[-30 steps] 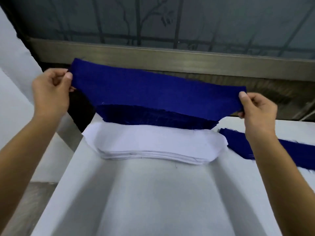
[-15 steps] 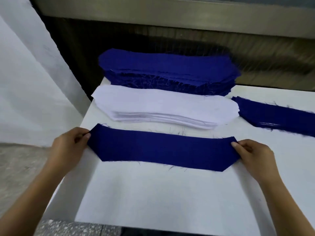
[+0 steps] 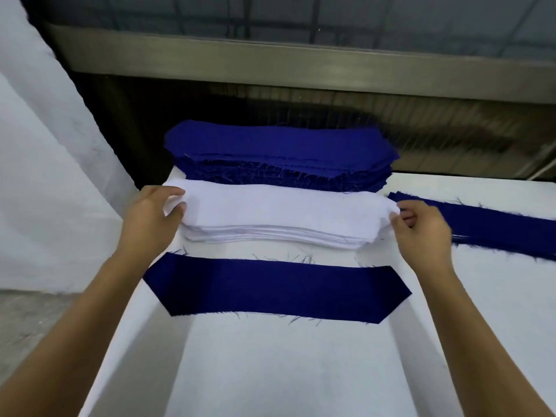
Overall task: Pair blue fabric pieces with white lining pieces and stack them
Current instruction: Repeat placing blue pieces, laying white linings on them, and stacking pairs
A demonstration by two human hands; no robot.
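One blue fabric piece lies flat on the white table, with both ends cut at an angle. Behind it sits a stack of white lining pieces, and behind that a thick stack of blue pieces. My left hand pinches the left end of the top white lining piece. My right hand pinches its right end. Both ends look slightly lifted off the stack.
A low pile of blue pieces lies to the right on the table. A metal sill and a dark gap run behind the table. A white wall stands at the left, with grey floor below it.
Both hands carried the blue piece down from the air, laid it flat on the table and let go. They then moved up to the ends of the top white lining piece.
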